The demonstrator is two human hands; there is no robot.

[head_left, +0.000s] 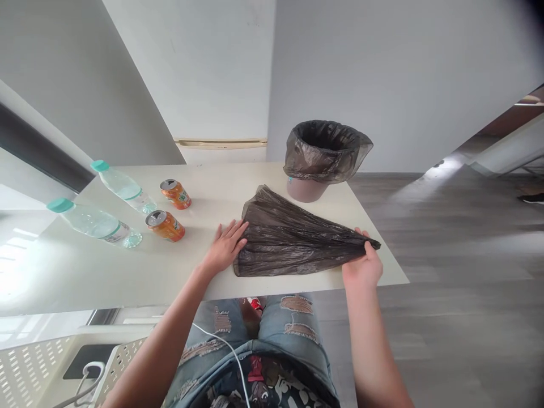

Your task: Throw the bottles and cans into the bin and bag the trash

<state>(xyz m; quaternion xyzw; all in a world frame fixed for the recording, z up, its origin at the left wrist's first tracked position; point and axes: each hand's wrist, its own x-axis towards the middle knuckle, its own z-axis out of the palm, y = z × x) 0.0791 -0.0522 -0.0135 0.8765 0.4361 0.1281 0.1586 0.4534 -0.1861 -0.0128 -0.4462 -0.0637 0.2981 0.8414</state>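
Observation:
A black plastic garbage bag (293,238) lies fanned out on the white table, wide at its left end and bunched to a point at its right. Gathered in my right hand (364,263) is that narrow end, a short tip sticking out past the fingers. My left hand (225,245) rests flat at the bag's wide left edge, fingers stretched out and touching it. Behind the bag stands a trash bin (306,191), its rim covered by another black bag (327,156) folded over the outside.
Two orange soda cans (166,225) stand left of my left hand. Farther left are two clear bottles with teal caps (97,224). The white table (170,277) ends at a right edge above a grey floor (459,317). A white cable (227,345) hangs across my lap.

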